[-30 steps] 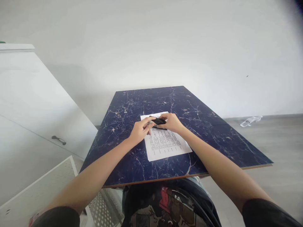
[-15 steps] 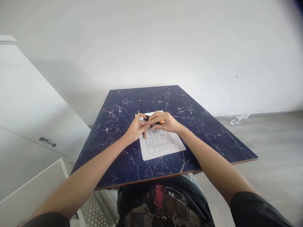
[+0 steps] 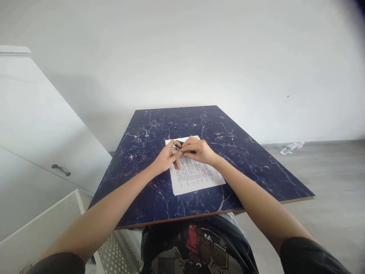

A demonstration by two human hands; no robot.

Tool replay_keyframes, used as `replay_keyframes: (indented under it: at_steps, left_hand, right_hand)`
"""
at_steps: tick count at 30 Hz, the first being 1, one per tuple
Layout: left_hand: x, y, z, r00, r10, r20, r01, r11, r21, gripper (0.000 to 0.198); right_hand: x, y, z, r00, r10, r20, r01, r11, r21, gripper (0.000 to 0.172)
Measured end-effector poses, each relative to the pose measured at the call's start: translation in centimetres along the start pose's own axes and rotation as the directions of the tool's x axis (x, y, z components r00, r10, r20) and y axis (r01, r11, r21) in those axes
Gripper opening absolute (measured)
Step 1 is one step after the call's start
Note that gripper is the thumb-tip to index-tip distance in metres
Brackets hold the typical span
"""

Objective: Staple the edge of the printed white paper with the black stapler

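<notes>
Above a printed sheet of paper (image 3: pixel 196 177), both hands meet around a small black stapler-like tool (image 3: pixel 179 144). My left hand (image 3: pixel 169 156) pinches its left end with bent fingers, near a light, silvery bit. From the right, my right hand (image 3: pixel 199 149) is closed over the tool's body, and its fingertips touch those of the left. Most of the tool is covered by fingers, so its exact kind is hard to tell. The paper, perhaps more than one sheet, lies flat on the dark blue marbled table (image 3: pixel 154 125), slightly turned.
A white cabinet with a dark handle (image 3: pixel 61 169) stands at the left. Beside my left arm is a white-framed piece with a perforated side (image 3: pixel 111 251). A clear plastic bottle (image 3: pixel 292 148) lies on the floor by the wall at the right.
The orange part of the tool, visible before by the right fingers, is now hidden. The right fingers have closed further over the tool. The whole view has shifted slightly.
</notes>
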State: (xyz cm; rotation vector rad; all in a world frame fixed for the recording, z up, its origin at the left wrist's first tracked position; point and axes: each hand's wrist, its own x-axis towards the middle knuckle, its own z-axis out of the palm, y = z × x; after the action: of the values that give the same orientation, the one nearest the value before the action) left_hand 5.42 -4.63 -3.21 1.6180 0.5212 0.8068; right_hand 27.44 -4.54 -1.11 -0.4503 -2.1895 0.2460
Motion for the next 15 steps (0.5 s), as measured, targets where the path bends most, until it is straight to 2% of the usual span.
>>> replay_keyframes:
  at_steps: [2,4,6,8,9,11,12,13,15]
  left_hand:
    - [0.0,0.2,-0.1,1.0,0.013,-0.004,-0.013,1.0,0.005,0.04]
    - [0.0,0.4,-0.4,0.998,0.042,-0.053,-0.041,0.999,0.027,0.038]
    - [0.0,0.6,-1.4,0.981,0.081,-0.176,-0.058,0.99,0.13,0.033]
    - [0.1,0.5,-3.1,0.936,0.144,-0.322,-0.02,0.933,0.36,0.026]
    - [0.2,0.3,-4.2,0.909,0.188,-0.372,0.031,0.86,0.509,0.022]
    - [0.3,-0.2,-6.9,0.879,0.258,-0.4,0.162,0.629,0.761,0.016]
    - [0.3,-0.5,-8.3,0.871,0.278,-0.405,0.223,0.511,0.83,0.015]
    - [0.3,-0.9,-9.7,0.869,0.29,-0.4,0.263,0.414,0.872,0.018]
    - [0.2,-1.9,-12.1,0.87,0.291,-0.398,0.286,0.36,0.888,0.029]
  right_hand:
    - [0.1,-0.2,-0.2,0.999,0.029,-0.032,-0.028,1.0,0.003,0.012]
    - [0.0,0.0,-0.7,0.985,0.11,-0.133,-0.113,0.993,-0.021,0.011]
    - [-0.4,0.8,-1.8,0.923,0.248,-0.295,-0.281,0.957,-0.074,0.013]
    - [-1.4,2.6,-3.2,0.792,0.409,-0.454,-0.505,0.857,-0.108,0.015]
    - [-2.1,3.7,-3.9,0.711,0.49,-0.505,-0.616,0.78,-0.111,0.017]
    - [-3.7,6.0,-5.4,0.561,0.637,-0.53,-0.793,0.597,-0.121,0.017]
    - [-4.5,7.2,-6.0,0.496,0.691,-0.526,-0.85,0.509,-0.133,0.017]
    - [-5.3,8.2,-6.5,0.451,0.721,-0.526,-0.882,0.45,-0.14,0.016]
    - [-6.6,9.8,-7.2,0.388,0.752,-0.533,-0.917,0.372,-0.144,0.015]
